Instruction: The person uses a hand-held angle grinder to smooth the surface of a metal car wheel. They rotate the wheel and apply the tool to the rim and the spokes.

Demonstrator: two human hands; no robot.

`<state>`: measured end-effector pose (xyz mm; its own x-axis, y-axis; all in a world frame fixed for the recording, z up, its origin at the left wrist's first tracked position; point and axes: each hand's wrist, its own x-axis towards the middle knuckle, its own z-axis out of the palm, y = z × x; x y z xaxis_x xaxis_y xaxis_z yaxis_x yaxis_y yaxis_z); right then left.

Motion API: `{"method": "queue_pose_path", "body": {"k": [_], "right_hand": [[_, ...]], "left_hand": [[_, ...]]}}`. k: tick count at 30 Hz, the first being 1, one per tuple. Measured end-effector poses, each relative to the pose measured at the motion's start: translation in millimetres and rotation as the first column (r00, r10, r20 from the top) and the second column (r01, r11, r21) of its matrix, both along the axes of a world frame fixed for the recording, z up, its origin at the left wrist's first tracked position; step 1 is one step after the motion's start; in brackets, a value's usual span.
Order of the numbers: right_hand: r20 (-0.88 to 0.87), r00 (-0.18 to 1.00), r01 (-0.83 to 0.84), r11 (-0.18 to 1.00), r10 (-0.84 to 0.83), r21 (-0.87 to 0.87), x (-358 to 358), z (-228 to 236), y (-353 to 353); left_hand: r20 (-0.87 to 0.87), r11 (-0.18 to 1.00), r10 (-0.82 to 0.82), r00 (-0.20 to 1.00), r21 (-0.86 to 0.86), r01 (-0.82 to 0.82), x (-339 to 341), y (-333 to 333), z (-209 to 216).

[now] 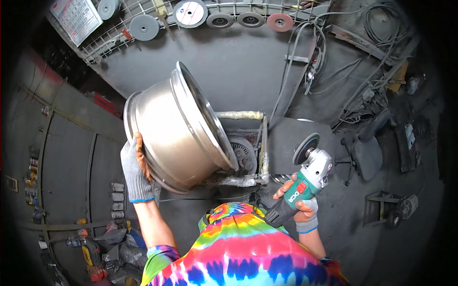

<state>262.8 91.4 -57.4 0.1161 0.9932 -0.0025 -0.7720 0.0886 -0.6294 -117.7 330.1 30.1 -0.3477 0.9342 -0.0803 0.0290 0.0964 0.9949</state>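
A large bare-metal wheel rim (174, 131) rests tilted in front of me, its open end facing right. My left hand (137, 167), in a grey knit glove with an orange palm, grips the near left edge of the rim. In my right hand (305, 207), gloved alike, is a green and grey angle grinder (300, 190). Its round disc (306, 148) points up and away, apart from the rim. A metal frame with wrapped bars (241, 115) stands beside and partly behind the rim; how the rim is supported is partly hidden.
Several grinding discs (191, 13) hang on a wire rack along the far wall. Cables (315, 57) hang at the far right. A dark chair (365, 152) and a small fan-like machine (405, 209) stand right. Bags and tools (119, 248) lie at lower left.
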Motion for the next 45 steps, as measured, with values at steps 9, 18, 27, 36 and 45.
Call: {"method": "queue_pose_path", "body": {"k": [9, 18, 27, 36, 45], "right_hand": [[-0.009, 0.999, -0.052, 0.996, 0.053, 0.078, -3, -3, 1], [-0.029, 0.997, -0.07, 0.997, 0.071, 0.029, 0, -12, 2], [-0.144, 0.979, -0.155, 0.987, 0.146, -0.048, 11, -15, -10], [-0.161, 0.961, -0.232, 0.972, 0.226, -0.02, 0, -19, -24], [-0.164, 0.972, -0.2, 0.955, 0.166, -0.219, 16, -25, -37]], "left_hand": [[-0.335, 0.928, -0.371, 0.866, -0.099, 0.359, 11, 38, 56], [-0.437, 0.955, -0.286, 0.853, -0.053, 0.293, -20, 7, 5], [0.175, 0.97, 0.029, 0.984, 0.234, -0.07, -75, -35, -190], [-0.135, 0.969, -0.185, 0.973, -0.191, 0.157, -82, 20, -28], [-0.377, 0.992, -0.121, 0.918, -0.012, 0.126, -91, 10, -56]]}}
